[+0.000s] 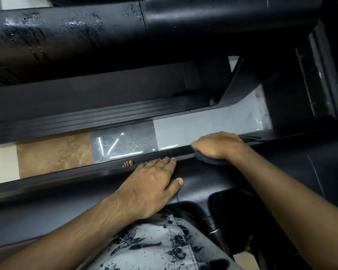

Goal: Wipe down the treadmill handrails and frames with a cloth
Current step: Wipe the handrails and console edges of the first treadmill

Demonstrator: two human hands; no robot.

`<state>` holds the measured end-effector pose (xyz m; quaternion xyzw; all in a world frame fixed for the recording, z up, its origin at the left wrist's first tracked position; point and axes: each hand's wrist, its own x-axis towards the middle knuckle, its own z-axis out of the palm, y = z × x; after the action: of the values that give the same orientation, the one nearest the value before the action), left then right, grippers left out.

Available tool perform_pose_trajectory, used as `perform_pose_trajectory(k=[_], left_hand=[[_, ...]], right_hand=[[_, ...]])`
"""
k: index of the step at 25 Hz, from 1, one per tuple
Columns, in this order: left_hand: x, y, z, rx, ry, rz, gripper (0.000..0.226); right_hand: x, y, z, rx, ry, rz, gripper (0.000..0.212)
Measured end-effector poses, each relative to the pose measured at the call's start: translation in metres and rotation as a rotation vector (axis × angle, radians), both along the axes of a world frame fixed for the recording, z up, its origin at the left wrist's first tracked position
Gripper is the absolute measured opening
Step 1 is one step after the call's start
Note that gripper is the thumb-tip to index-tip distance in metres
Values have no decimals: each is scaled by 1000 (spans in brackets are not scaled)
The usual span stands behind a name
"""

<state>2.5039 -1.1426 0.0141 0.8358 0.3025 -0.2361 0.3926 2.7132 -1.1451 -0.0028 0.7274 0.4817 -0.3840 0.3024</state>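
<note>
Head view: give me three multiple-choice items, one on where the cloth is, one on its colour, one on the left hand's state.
1. Where is the cloth? A on the floor; B under the right hand on the treadmill frame; C over the left forearm.
2. What colour is the cloth? A white; B yellow; C dark.
3. How is the left hand? A flat, fingers straight; B clenched fist; C holding a bottle.
Answers: 1 B, it shows beneath the right palm; 2 C, it nearly matches the black frame; 3 A, its palm rests on the frame.
</note>
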Motion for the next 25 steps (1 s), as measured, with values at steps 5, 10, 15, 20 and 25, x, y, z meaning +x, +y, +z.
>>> perform_pose_trajectory(k=[5,10,15,20,25], left_hand=[[15,2,-6,-24,-24,0,67],[29,4,-4,-41,-80,7,65],[39,2,-6,-57,-79,0,66],[50,4,-13,-78,-94,5,65],[65,4,-17,-110,-113,-9,64]], right_hand=[[-1,-16,4,84,87,139,55],[11,-20,8,59,-42,128,56],[40,-2,5,-125,-124,5,56],[41,-8,-1,-41,-5,86,55],[48,-27,8,20,30,66,54]])
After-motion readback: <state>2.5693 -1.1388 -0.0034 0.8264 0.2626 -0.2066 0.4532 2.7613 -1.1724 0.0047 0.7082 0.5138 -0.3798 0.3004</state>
